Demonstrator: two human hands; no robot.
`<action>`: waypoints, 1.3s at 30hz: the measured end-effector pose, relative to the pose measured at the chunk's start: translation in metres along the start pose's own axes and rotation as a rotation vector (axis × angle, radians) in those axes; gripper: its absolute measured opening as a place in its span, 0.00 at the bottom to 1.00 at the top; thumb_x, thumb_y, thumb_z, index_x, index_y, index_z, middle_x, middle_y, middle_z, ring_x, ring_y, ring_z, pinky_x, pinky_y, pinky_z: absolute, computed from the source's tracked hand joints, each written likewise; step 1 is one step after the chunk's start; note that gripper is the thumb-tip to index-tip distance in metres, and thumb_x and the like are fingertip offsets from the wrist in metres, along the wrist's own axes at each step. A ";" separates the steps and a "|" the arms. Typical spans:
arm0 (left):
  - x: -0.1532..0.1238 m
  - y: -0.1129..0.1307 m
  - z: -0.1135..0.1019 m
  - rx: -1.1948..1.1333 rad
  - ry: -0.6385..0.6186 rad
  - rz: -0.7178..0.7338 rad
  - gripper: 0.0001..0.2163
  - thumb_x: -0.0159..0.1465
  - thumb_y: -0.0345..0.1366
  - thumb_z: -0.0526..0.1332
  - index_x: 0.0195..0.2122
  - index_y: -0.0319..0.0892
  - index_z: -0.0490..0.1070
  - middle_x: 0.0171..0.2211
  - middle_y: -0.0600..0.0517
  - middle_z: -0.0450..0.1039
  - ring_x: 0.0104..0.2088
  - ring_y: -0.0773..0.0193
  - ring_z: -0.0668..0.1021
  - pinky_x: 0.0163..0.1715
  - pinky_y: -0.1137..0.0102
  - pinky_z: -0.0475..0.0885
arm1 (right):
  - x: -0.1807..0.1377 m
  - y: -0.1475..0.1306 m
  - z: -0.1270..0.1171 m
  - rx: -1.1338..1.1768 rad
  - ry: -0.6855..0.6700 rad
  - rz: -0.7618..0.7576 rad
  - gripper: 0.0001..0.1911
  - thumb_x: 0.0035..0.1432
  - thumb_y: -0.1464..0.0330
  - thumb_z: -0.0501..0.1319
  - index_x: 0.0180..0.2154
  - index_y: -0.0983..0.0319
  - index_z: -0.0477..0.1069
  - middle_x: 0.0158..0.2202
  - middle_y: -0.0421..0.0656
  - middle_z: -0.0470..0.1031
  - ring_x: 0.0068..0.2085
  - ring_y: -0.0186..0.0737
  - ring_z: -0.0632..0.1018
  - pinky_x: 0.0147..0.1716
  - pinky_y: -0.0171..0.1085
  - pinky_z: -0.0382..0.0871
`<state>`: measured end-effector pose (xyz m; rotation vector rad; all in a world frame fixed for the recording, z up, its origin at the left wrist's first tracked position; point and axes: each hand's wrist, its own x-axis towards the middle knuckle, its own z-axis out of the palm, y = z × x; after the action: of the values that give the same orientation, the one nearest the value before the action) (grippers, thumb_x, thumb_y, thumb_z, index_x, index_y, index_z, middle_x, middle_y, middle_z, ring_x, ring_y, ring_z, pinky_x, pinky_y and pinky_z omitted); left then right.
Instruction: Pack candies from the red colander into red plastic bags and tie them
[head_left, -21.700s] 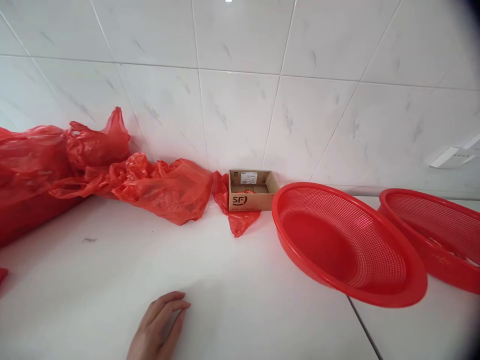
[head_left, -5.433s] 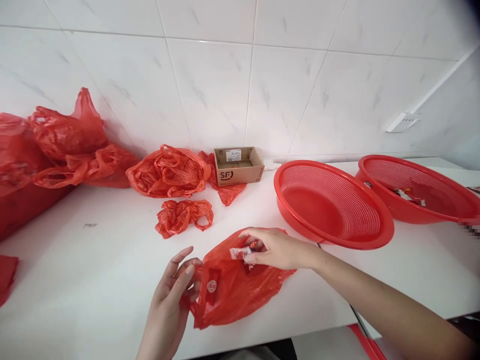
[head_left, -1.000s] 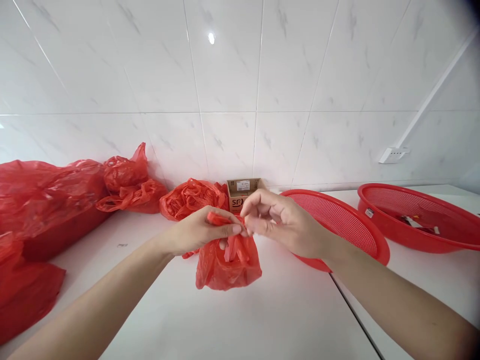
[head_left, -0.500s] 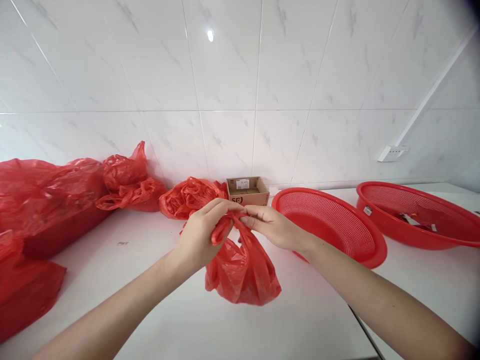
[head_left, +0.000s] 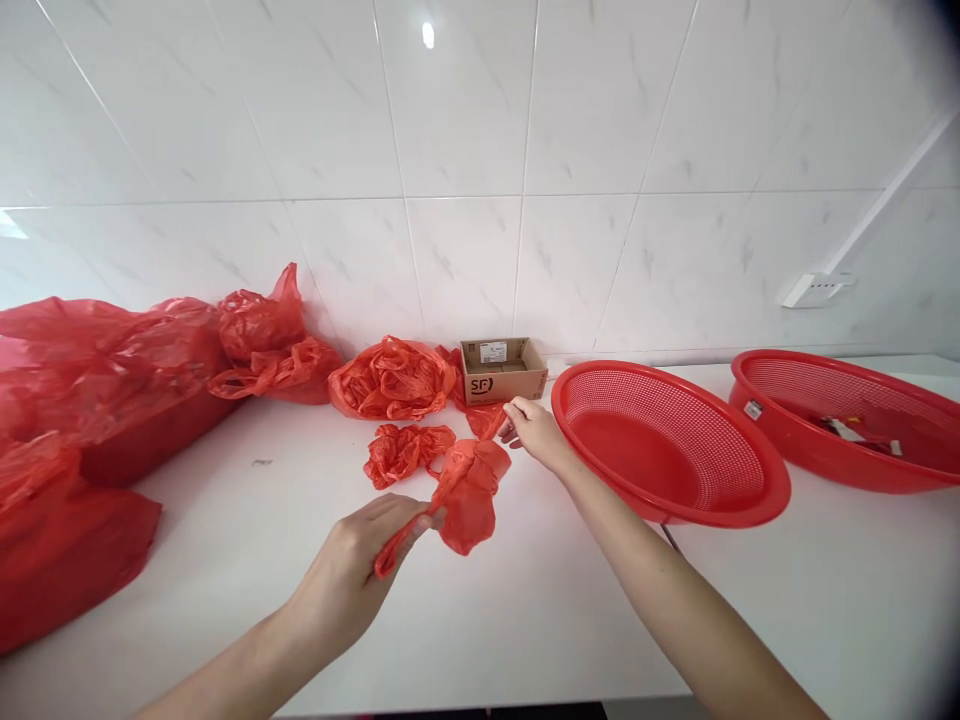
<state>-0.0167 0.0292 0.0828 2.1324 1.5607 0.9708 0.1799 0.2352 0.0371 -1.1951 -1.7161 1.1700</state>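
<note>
A red plastic bag (head_left: 469, 500) is stretched above the white table between my two hands. My left hand (head_left: 360, 560) is closed on one gathered end, with a strip of the bag poking out below the fingers. Farther off and to the right, my right hand (head_left: 529, 430) pinches the other end of the bag. Just behind the bag lies a small crumpled red bag (head_left: 405, 455) on the table. Beyond it sits a larger bundle of crumpled red bags (head_left: 394, 380), beside an open cardboard box (head_left: 504, 385).
A red perforated basket (head_left: 667, 440) stands right of my right hand. Farther right, another red basket (head_left: 847, 430) holds small scraps. Large filled red bags (head_left: 127, 400) line the left side. A tiled wall (head_left: 465, 270) with a socket (head_left: 817, 290) closes off the back.
My hands have drawn apart, left hand toward me and left, right hand outward. The bag, hanging rounded and full-looking before, is now pulled out lengthwise. The small crumpled bag behind has come into view.
</note>
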 end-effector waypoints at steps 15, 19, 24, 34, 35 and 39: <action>0.043 -0.055 0.124 -0.263 0.551 -0.380 0.18 0.70 0.46 0.45 0.47 0.45 0.69 0.48 0.46 0.69 0.53 0.58 0.71 0.55 0.60 0.64 | -0.038 0.055 0.048 -0.222 0.178 0.025 0.14 0.66 0.54 0.43 0.36 0.55 0.55 0.29 0.39 0.73 0.31 0.43 0.76 0.28 0.36 0.61; 0.031 -0.071 0.138 -0.140 0.492 -0.395 0.15 0.69 0.43 0.48 0.48 0.47 0.71 0.46 0.47 0.70 0.46 0.56 0.74 0.47 0.61 0.68 | -0.042 0.066 0.059 -0.333 0.109 -0.009 0.12 0.63 0.55 0.49 0.33 0.56 0.57 0.25 0.37 0.70 0.28 0.42 0.73 0.27 0.35 0.55; 0.019 -0.088 0.125 -0.077 0.287 -0.412 0.13 0.65 0.36 0.53 0.47 0.51 0.74 0.45 0.51 0.77 0.40 0.55 0.77 0.41 0.62 0.68 | -0.035 0.075 0.046 -0.375 0.052 -0.007 0.16 0.60 0.55 0.54 0.28 0.57 0.55 0.26 0.36 0.71 0.28 0.38 0.72 0.28 0.33 0.57; -0.006 -0.085 0.107 -0.215 0.093 -0.429 0.18 0.69 0.45 0.46 0.33 0.44 0.71 0.29 0.52 0.75 0.29 0.62 0.75 0.29 0.69 0.71 | -0.016 0.094 0.027 -0.538 0.086 0.097 0.14 0.63 0.57 0.49 0.28 0.57 0.56 0.27 0.38 0.70 0.29 0.38 0.70 0.28 0.34 0.56; -0.011 -0.083 0.105 -0.210 0.073 -0.417 0.18 0.69 0.45 0.47 0.30 0.44 0.69 0.26 0.53 0.73 0.27 0.63 0.73 0.27 0.69 0.69 | -0.013 0.095 0.026 -0.564 0.084 0.110 0.14 0.64 0.58 0.49 0.28 0.57 0.57 0.27 0.39 0.71 0.30 0.39 0.70 0.28 0.34 0.55; -0.030 -0.072 0.101 -0.148 0.028 -0.325 0.16 0.68 0.41 0.50 0.24 0.45 0.63 0.26 0.52 0.68 0.29 0.61 0.69 0.30 0.67 0.66 | -0.003 0.095 0.031 -0.649 0.065 0.149 0.11 0.64 0.60 0.50 0.31 0.57 0.63 0.29 0.41 0.72 0.31 0.41 0.72 0.28 0.35 0.53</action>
<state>-0.0035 0.0402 -0.0440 1.7054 1.7212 0.9723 0.1794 0.2390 -0.0626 -1.7426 -2.0567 0.6451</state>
